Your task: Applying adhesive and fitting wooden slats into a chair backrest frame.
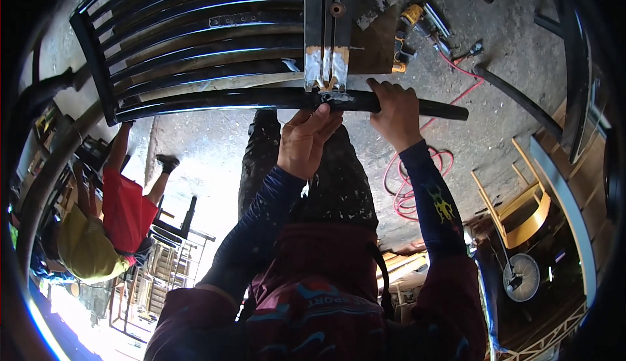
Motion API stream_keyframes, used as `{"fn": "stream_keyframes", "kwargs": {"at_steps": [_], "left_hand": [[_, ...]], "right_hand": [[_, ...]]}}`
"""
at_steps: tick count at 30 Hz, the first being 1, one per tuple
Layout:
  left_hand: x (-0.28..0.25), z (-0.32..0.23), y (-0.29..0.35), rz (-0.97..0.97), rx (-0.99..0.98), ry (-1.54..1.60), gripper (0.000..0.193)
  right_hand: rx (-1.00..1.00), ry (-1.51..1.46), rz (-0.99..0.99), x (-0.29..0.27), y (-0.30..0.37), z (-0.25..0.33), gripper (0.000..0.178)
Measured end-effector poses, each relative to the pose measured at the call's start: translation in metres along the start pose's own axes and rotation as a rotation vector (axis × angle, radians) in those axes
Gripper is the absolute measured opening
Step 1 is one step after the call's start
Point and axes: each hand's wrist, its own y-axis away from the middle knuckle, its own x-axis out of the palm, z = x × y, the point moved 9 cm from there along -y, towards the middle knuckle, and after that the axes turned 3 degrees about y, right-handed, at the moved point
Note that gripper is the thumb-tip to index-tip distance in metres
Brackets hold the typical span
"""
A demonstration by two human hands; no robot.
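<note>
A long, curved black metal tube (pixel 222 100) runs across in front of me, the near edge of a slatted black metal frame (pixel 182 25). My right hand (pixel 396 114) wraps round the tube near its right end. Lower and to the left, my left hand (pixel 308 140) grips the tube's underside, its thumb on the front and its fingers curled below. Just above that thumb, a grey, rough-looking joint sits where an upright double metal bar (pixel 326 28) with scraped, pale ends meets the tube. Whether the left fingers also pinch something small is hidden.
Yellow-and-black power tools (pixel 412 16) and a red hose (pixel 450 159) lie on the concrete floor at the right. A loose black tube (pixel 521 100) is beyond them. At the left, a person in red (pixel 127 211) and a person in yellow-green (pixel 88 240) stand near the frame.
</note>
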Motion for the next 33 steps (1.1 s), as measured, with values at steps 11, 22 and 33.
{"fn": "stream_keyframes", "kwargs": {"at_steps": [11, 22, 33], "left_hand": [[-0.010, 0.023, -0.030, -0.021, 0.170, 0.225, 0.014], [0.013, 0.044, -0.015, -0.214, 0.368, 0.404, 0.024], [0.023, 0.071, -0.015, -0.366, 0.612, 0.557, 0.029]], "right_hand": [[0.032, -0.004, 0.066, -0.003, 0.010, -0.002, 0.074], [-0.372, -0.305, 0.496, -0.031, -0.006, 0.015, 0.079], [-0.332, -0.108, -0.154, -0.147, -0.247, -0.075, 0.063]]}}
